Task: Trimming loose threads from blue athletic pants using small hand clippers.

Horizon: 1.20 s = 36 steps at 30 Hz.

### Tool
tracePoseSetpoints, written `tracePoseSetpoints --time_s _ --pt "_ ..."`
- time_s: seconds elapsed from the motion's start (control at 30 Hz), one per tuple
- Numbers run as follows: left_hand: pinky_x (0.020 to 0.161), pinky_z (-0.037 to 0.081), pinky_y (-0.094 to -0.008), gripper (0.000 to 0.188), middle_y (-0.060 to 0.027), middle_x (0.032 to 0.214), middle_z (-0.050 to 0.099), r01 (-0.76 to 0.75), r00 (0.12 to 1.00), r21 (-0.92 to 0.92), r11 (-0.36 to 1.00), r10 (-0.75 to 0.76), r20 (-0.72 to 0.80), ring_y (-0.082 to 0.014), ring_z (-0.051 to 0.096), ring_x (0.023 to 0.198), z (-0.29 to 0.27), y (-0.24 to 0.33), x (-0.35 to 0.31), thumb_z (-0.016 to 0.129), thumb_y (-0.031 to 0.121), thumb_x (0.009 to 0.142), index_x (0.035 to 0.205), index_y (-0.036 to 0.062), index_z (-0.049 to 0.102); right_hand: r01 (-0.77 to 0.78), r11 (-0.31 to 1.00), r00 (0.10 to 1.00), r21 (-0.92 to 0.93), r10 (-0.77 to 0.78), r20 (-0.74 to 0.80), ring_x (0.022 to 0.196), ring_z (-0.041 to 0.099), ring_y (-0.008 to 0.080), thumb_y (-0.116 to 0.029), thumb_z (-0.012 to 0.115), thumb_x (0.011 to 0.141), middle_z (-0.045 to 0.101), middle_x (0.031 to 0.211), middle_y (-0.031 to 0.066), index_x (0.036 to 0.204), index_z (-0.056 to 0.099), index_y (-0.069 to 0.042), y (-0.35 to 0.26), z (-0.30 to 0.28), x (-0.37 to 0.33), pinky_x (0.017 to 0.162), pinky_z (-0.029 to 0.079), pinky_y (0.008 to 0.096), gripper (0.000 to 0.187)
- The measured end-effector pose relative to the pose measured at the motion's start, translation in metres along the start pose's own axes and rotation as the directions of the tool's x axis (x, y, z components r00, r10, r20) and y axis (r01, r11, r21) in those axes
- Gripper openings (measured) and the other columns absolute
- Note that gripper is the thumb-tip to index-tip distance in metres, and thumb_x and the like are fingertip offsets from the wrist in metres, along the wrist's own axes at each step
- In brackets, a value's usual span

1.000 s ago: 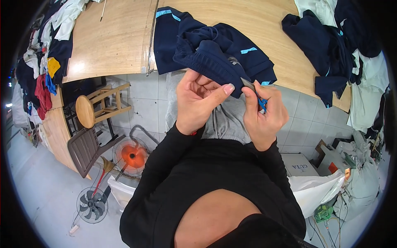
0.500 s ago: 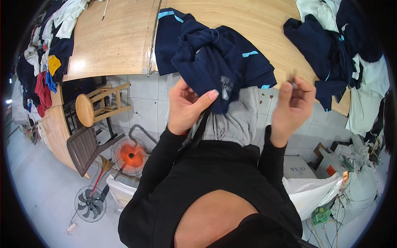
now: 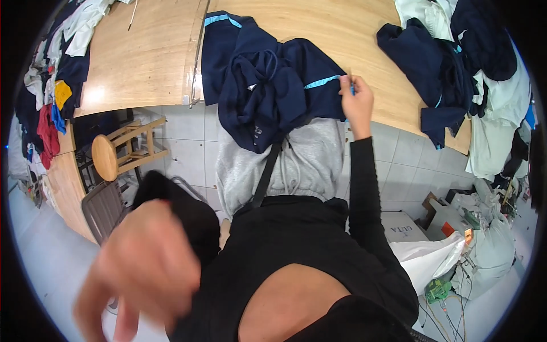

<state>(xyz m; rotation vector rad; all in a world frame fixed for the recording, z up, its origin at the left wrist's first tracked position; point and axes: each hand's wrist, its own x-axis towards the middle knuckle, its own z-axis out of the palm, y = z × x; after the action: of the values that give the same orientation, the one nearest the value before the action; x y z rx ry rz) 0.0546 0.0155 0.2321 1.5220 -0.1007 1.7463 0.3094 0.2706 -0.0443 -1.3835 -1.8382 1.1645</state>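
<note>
A navy garment with light blue strips and a cord loop lies bunched at the table's near edge, partly hanging over my lap. At its right side my right hand has thumb and fingers closed on the edge by a light blue strip. A small blue thing shows among those fingers, too little to name. My left hand is off the garment, raised close to the camera at lower left. Motion smears its fingers, and I cannot make out anything in them.
The wooden table has a seam running away from me. More navy garments and white cloth lie at the right; mixed clothes hang at the far left. A wooden stool, a brown chair and a carton stand below.
My left hand has let go of the navy garment and swung down left toward the camera. My right hand has moved left onto the garment's edge. The garment's lifted part has dropped back.
</note>
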Motion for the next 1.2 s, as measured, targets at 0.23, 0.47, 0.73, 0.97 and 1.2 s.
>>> tracePoseSetpoints --time_s 0.23,0.47,0.73,0.97,1.2 --pt "0.049 0.026 -0.0258 0.043 0.0037 0.055 0.045 0.255 0.941 -0.206 0.945 -0.194 0.279 -0.0075 0.043 0.043 0.014 0.009 0.049 0.046 0.021 0.116 0.157 0.0304 0.055 0.103 0.993 0.987 0.057 -0.094 -0.134 0.071 0.06 0.0076 -0.011 0.077 0.102 0.068 0.076 0.0025 0.102 0.074 0.0 0.019 0.004 -0.003 0.067 0.049 0.0264 0.011" --pt "0.05 0.028 -0.0265 0.037 0.0027 0.055 0.047 0.254 0.933 -0.342 0.905 -0.137 0.332 -0.0085 0.044 0.045 0.018 0.005 0.038 0.047 0.028 0.117 0.149 0.0276 0.065 0.156 0.988 0.973 -0.02 -0.157 -0.171 0.07 0.06 0.0079 -0.01 0.077 0.101 0.069 0.076 0.0035 0.1 0.074 -0.001 0.024 0.009 -0.001 0.066 0.049 0.0274 0.01" --pt "0.049 0.029 -0.0265 0.026 0.0026 0.056 0.05 0.278 0.937 -0.368 0.887 -0.165 0.309 -0.0092 0.045 0.045 0.021 0.005 0.049 0.05 0.039 0.117 0.124 0.0251 0.071 0.175 0.984 0.965 -0.028 -0.177 -0.195 0.067 0.059 0.0077 -0.01 0.078 0.101 0.069 0.073 0.0036 0.098 0.074 -0.001 0.02 0.009 -0.003 0.065 0.049 0.0274 0.011" --pt "0.049 0.03 -0.0248 0.025 0.0023 0.054 0.051 0.228 0.955 -0.267 0.936 -0.162 0.25 -0.0085 0.048 0.044 0.025 0.005 0.053 0.053 0.031 0.114 0.133 0.0312 0.071 0.161 0.986 0.967 -0.045 -0.167 -0.194 0.066 0.059 0.0079 -0.011 0.078 0.101 0.068 0.072 0.0031 0.097 0.074 -0.001 0.016 0.01 -0.005 0.064 0.048 0.0276 0.012" --pt "0.049 0.032 -0.0248 0.026 0.0022 0.054 0.052 0.201 0.931 -0.233 0.951 -0.112 0.347 -0.0087 0.049 0.044 0.029 0.012 0.046 0.056 0.027 0.113 0.134 0.0319 0.07 0.173 0.983 0.964 -0.056 -0.181 -0.194 0.066 0.058 0.0075 -0.011 0.077 0.101 0.067 0.071 0.0027 0.097 0.074 -0.001 0.017 0.01 -0.004 0.064 0.048 0.0271 0.012"
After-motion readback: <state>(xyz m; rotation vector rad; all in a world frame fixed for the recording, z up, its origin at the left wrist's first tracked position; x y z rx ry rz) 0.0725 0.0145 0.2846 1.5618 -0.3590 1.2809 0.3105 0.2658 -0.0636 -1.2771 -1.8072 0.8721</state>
